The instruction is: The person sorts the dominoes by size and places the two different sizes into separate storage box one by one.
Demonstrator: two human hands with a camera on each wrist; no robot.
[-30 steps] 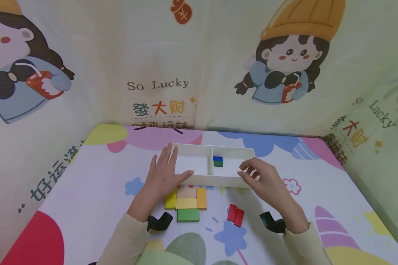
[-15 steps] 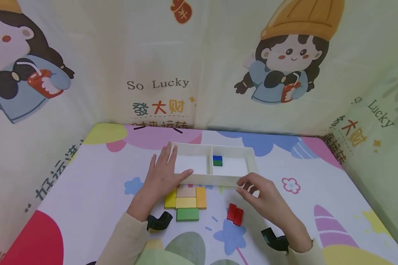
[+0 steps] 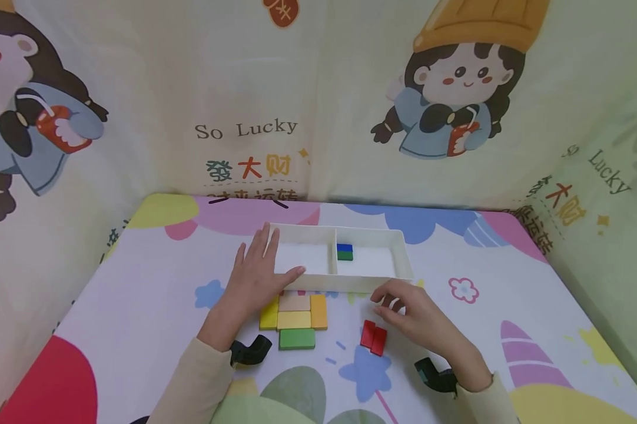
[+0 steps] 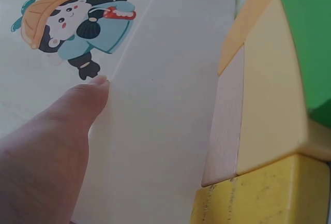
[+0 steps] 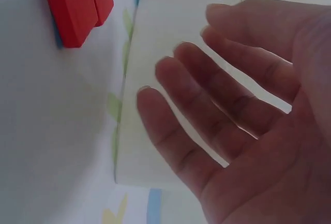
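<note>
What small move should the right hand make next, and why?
Probably the right hand should lower toward the two red rectangular blocks and pinch one. Its fingers hold nothing, and these blocks lie close to it. The left hand is at the left end of the white rectangular box, whose right compartment has room beside the small blue block and small green block.

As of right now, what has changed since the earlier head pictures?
The right hand drew back from over the right compartment of the white box to in front of it, nearer the red blocks. Nothing was visibly taken or let go. The left hand stayed at the box's left end; the box and blocks stayed put.
</note>
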